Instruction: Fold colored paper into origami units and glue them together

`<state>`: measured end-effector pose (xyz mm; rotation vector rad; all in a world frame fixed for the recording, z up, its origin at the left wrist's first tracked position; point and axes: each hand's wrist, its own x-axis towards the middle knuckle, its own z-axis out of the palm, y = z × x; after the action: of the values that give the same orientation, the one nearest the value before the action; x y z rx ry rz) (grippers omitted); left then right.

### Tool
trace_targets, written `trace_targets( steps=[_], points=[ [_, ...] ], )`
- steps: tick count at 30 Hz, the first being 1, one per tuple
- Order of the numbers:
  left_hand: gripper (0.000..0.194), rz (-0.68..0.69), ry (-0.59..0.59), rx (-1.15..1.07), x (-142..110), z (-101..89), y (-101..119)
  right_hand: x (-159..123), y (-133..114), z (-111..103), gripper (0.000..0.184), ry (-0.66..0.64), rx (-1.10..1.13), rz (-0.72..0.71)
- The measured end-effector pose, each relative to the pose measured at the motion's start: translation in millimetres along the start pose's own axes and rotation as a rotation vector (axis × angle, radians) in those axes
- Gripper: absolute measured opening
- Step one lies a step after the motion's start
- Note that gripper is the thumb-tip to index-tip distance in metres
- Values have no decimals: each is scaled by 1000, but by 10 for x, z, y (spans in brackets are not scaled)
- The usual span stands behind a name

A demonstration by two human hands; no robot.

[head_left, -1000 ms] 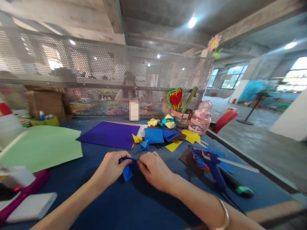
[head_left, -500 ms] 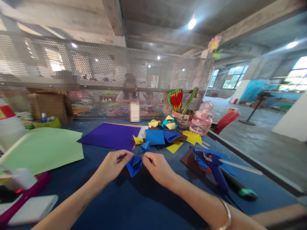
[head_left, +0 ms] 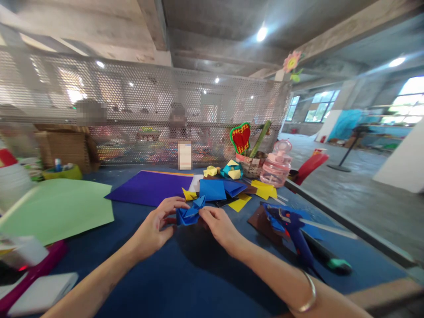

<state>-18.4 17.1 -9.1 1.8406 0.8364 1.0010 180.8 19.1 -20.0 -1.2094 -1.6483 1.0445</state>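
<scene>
Between my hands is a folded blue paper [head_left: 187,217], held just above the dark blue tabletop. My left hand [head_left: 158,227] curls round its left side, fingers at the back and thumb lower at the front. On the right, my right hand [head_left: 220,227] pinches the paper's edge between thumb and fingers. A second small folded blue piece [head_left: 199,202] appears right behind it, partly overlapped, so the border between the two is hard to make out. A small yellow folded paper [head_left: 189,194] and a flat blue paper sheet [head_left: 212,190] lie just beyond.
Purple sheets [head_left: 152,187] and a green sheet [head_left: 66,207] lie left. A blue glue gun [head_left: 294,229] rests right, by a green-and-black tool [head_left: 338,265]. Yellow papers [head_left: 264,189], a basket [head_left: 250,165] and a pink bottle [head_left: 275,165] stand behind. A perforated screen [head_left: 142,106] borders the back.
The folded blue paper has risen slightly and turned, its point no longer facing down. My left hand has opened from a pinch into a wider curl round its side.
</scene>
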Motion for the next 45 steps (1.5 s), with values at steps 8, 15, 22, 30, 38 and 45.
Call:
trace_targets(
  steps=[8, 15, 22, 30, 38, 45],
  points=[
    [43, 50, 49, 31, -4, 97, 27, -3, -49, 28, 31, 12, 123, 97],
    [25, -267, 247, -333, 39, 48, 55, -9, -29, 37, 35, 33, 184, 86],
    [31, -479, 251, -582, 26, 12, 70, -25, -62, 32, 26, -24, 232, -35],
    [23, -581, 301, -631, 36, 69, 136, -59, -104, 26, 25, -85, 145, -83],
    [18, -541, 199, -586, 11, 51, 106, -14, -56, 35, 30, -69, 408, 100],
    [31, -525, 79, -522, -11, 74, 112, -5, -51, 39, 41, -73, 512, 176]
  ],
)
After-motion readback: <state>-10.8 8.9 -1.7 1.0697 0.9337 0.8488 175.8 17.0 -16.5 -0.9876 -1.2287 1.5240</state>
